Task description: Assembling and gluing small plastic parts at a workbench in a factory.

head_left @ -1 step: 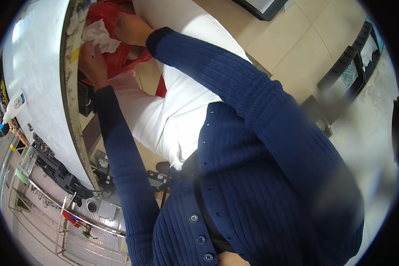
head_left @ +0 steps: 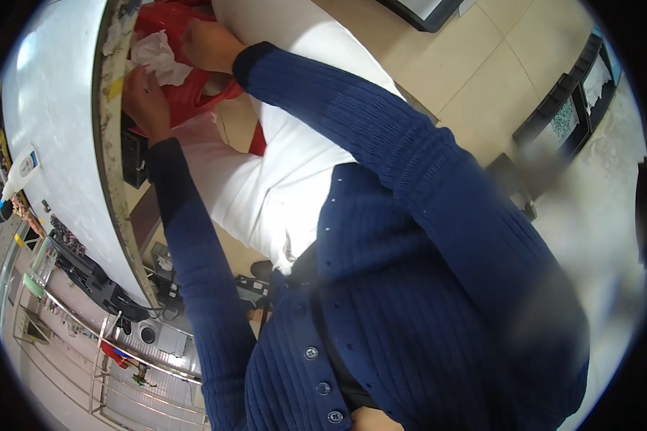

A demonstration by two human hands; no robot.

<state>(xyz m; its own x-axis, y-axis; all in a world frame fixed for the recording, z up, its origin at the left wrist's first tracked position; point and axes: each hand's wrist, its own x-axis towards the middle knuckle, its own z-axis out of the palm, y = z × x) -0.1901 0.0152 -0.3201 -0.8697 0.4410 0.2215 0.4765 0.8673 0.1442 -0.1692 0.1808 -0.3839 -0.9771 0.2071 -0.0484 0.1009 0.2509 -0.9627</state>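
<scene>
At the upper left, between my white-trousered legs and the table edge, hangs a red plastic bag (head_left: 187,97) with its mouth spread. A crumpled white tissue (head_left: 162,59) lies in the bag's mouth, between my hands. My left hand (head_left: 148,104) is closed on the near left side of the bag, its fingertips close to the tissue. On the far right side of the mouth, my right hand (head_left: 210,47) has its fingers curled around the red plastic. The fingertips of the right hand are partly hidden.
Left of my hands runs a white tabletop (head_left: 57,108) with a worn edge. A white glue bottle (head_left: 21,172) with a blue tip lies on it. A black box (head_left: 134,159) sits under the edge. Black trays (head_left: 564,118) stand on the far right.
The whole view has shifted slightly, so hands, bag and table appear a little further left. Both hands keep their hold on the bag.
</scene>
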